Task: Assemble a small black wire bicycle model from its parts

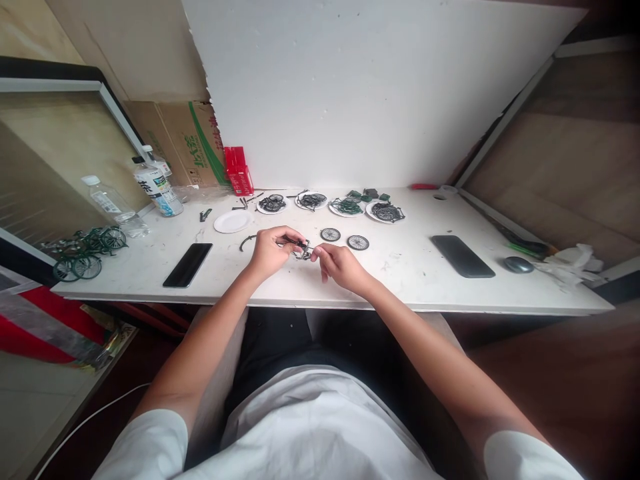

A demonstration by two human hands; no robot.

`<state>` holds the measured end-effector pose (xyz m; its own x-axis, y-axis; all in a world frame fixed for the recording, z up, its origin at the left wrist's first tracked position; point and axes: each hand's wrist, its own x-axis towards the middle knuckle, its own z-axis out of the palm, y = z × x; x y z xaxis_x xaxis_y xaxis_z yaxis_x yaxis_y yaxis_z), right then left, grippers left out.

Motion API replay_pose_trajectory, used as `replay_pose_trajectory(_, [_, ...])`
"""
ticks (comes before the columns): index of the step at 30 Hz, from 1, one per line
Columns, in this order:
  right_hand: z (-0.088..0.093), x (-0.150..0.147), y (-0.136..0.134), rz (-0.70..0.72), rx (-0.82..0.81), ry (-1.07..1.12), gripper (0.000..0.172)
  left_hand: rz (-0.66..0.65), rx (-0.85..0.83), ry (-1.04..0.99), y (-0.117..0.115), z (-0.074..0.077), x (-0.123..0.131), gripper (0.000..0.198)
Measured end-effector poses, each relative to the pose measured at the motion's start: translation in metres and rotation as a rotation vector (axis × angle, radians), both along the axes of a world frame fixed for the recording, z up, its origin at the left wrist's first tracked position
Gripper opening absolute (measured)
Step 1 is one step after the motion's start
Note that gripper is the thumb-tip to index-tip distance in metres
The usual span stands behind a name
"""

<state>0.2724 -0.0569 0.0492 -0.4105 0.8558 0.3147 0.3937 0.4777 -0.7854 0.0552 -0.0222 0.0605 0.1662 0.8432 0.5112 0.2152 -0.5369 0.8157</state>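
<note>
Over the front middle of the white table, my left hand [273,253] is closed on a small dark model bicycle frame [302,251]. From the other side my right hand [341,265] pinches at the same piece with thumb and forefinger; a thin part sits at those fingertips, too small to name. Both hands nearly meet, and fingers cover much of the frame. Beyond my right hand two spoked model wheels [331,235] lie flat on the table. A dark curved strip [245,243] rests left of my left hand.
Along the back stand white plates [373,215] of small bicycle parts, with a bare plate [233,222] nearer. Finished model bicycles [90,250], bottles [159,190] and a phone [188,265] are at left. A dark flat device [463,256] and mouse [519,265] lie at right.
</note>
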Motion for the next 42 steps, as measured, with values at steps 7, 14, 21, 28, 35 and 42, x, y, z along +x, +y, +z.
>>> replay_pose_trajectory(7, [0.005, -0.004, -0.002, 0.073, -0.231, 0.181, 0.056, -0.004, 0.021, 0.006, -0.004, 0.003, 0.001, 0.009])
replay_pose_trajectory(14, [0.007, -0.004, 0.0, 0.089, -0.355, 0.26, 0.059, -0.024, 0.052, 0.063, -0.005, 0.005, 0.001, 0.016])
replay_pose_trajectory(21, [0.003, 0.0, 0.003, 0.013, -0.222, 0.192, 0.034, -0.036, 0.045, 0.111, -0.005, 0.008, -0.001, 0.023])
replay_pose_trajectory(28, [-0.001, 0.0, 0.003, 0.037, -0.082, 0.18, 0.035, -0.018, 0.016, 0.077, -0.003, 0.012, -0.005, 0.013])
replay_pose_trajectory(35, [-0.001, 0.003, 0.005, 0.033, -0.04, 0.106, 0.036, -0.035, -0.014, 0.055, -0.001, 0.007, -0.005, 0.014])
replay_pose_trajectory(42, [-0.002, 0.003, 0.005, 0.003, -0.007, 0.065, 0.038, -0.041, -0.01, 0.068, -0.001, 0.008, -0.005, 0.013])
